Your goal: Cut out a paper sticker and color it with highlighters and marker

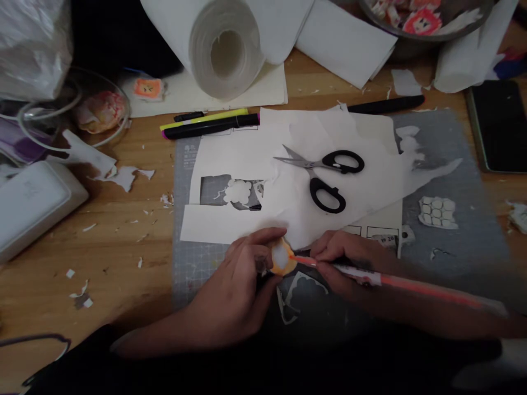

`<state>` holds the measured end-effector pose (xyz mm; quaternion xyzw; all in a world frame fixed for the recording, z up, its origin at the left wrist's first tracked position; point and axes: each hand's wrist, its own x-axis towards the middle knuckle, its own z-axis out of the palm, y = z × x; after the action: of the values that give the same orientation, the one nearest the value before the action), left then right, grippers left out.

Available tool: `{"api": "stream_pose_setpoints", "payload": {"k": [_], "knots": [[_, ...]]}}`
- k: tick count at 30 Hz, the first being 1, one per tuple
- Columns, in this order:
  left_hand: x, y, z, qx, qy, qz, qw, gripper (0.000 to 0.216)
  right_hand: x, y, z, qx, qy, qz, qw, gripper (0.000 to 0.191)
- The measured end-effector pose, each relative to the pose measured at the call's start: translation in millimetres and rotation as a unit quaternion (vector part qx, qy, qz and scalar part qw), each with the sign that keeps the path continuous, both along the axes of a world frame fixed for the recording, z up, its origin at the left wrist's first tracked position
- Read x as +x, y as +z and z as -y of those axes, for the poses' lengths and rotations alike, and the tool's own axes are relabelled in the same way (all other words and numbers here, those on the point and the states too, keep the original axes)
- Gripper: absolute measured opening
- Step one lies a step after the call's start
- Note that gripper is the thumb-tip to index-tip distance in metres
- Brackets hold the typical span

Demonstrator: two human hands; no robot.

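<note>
My left hand pinches a small paper cutout with a pale middle and an orange-yellow rim. In my right hand is an orange marker, its tip touching the cutout's right edge. The marker's long body slants down to the right past my wrist. Just beyond both hands, scissors with black handles lie partly spread on white paper sheets. A white scalloped paper piece rests over a rectangular opening in the sheets. Curved paper offcuts lie below the cutout.
A grey cutting mat lies under the sheets. Around it are markers, a black pen, a phone, a tape roll, a white box and a bowl of coloured cutouts. Paper scraps dot the wooden table.
</note>
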<state>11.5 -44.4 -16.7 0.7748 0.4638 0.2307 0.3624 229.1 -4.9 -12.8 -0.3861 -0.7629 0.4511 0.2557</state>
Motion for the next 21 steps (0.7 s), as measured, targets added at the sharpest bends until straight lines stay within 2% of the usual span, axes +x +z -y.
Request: {"api": "stream_pose_setpoints", "payload": {"k": [12, 21], "knots": [[-1.0, 1.1, 0.1, -0.018, -0.009, 0.013, 1.000, 0.034, -0.9, -2.7, -0.3, 0.027, 0.010, -0.025, 0.999, 0.008], [-0.2, 2.4, -1.5, -0.002, 0.003, 0.000, 1.000, 0.033, -1.6, 6.3, -0.6, 0.001, 0.009, -0.011, 1.000, 0.011]]}}
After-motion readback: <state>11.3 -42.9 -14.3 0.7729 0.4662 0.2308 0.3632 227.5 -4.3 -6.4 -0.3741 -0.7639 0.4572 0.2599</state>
